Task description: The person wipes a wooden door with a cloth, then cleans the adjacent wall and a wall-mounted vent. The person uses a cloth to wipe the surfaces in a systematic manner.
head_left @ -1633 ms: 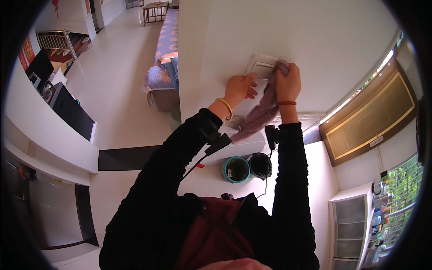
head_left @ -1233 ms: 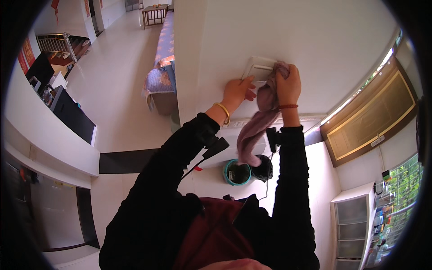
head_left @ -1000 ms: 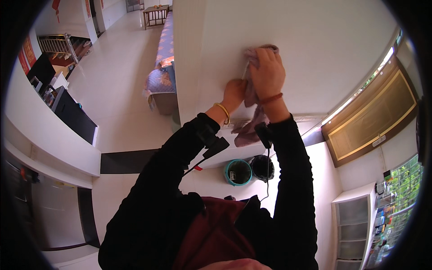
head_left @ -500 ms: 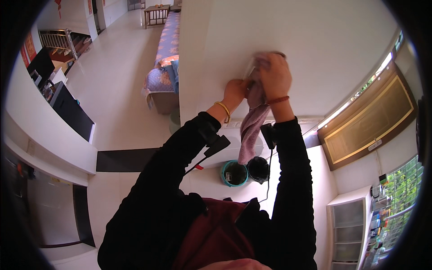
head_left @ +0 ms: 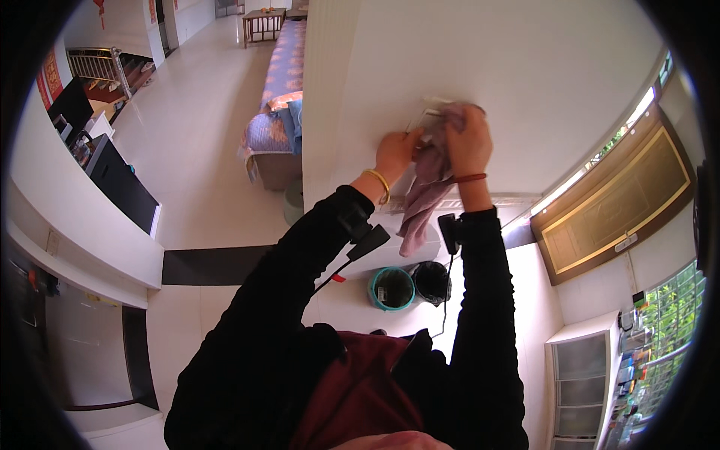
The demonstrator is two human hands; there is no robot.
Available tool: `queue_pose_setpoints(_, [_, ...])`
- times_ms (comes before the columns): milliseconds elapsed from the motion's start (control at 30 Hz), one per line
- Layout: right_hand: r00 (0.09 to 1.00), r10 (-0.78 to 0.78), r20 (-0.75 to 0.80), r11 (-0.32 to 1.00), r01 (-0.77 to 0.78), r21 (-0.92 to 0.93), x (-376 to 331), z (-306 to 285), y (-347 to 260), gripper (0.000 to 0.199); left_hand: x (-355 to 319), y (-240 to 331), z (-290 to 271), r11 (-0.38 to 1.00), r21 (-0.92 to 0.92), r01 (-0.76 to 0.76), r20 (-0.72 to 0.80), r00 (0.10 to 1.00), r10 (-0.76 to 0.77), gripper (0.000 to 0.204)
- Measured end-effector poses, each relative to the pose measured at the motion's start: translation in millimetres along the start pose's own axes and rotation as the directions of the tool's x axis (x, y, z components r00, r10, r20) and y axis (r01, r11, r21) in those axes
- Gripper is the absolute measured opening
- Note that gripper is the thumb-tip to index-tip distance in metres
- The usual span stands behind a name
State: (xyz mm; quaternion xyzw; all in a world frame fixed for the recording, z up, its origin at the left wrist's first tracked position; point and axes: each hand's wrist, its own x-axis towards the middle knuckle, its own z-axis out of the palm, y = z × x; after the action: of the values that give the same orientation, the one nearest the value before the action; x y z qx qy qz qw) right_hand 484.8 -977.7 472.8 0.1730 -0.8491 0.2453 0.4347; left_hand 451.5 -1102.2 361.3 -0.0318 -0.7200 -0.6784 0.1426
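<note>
We press a mauve cloth [head_left: 429, 187] against the white wall [head_left: 525, 82] with our right hand [head_left: 469, 141], the fingers closed over its bunched upper end on top of a small pale wall plate [head_left: 429, 118]; our left hand [head_left: 396, 150] pinches the plate's left edge, fingers curled; half a second ago the right hand sat a little to the left, and a second and a half ago the plate lay uncovered between both hands, so we judge the wiping to be mid-stroke, passing across the plate rather than finished; the cloth's long axis runs from the plate down towards our chest, its free tail hanging loose and pointing at the teal bin [head_left: 391, 288] and the black bin [head_left: 432, 280] standing side by side on the floor below; the tail touches neither; a sofa [head_left: 274, 127] lies well apart to the left.
</note>
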Motion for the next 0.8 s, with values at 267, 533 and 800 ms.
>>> queue_pose_setpoints(267, [0.981,-0.178,-0.082,0.984,0.178,-0.011,-7,21,-16,0.025,9,-16,6,0.924,0.339,-0.176,-0.106,0.969,0.223,0.054])
queue_pose_setpoints(533, [0.990,0.094,-0.103,0.991,-0.083,0.102,-32,17,58,0.027,-10,11,-5,0.964,-0.246,0.099,0.071,0.994,-0.084,0.056])
queue_pose_setpoints(800, [0.945,-0.246,-0.215,0.951,0.278,0.136,-25,19,-1,0.029,-3,-13,-16,0.951,-0.304,0.065,0.178,0.984,-0.011,0.036])
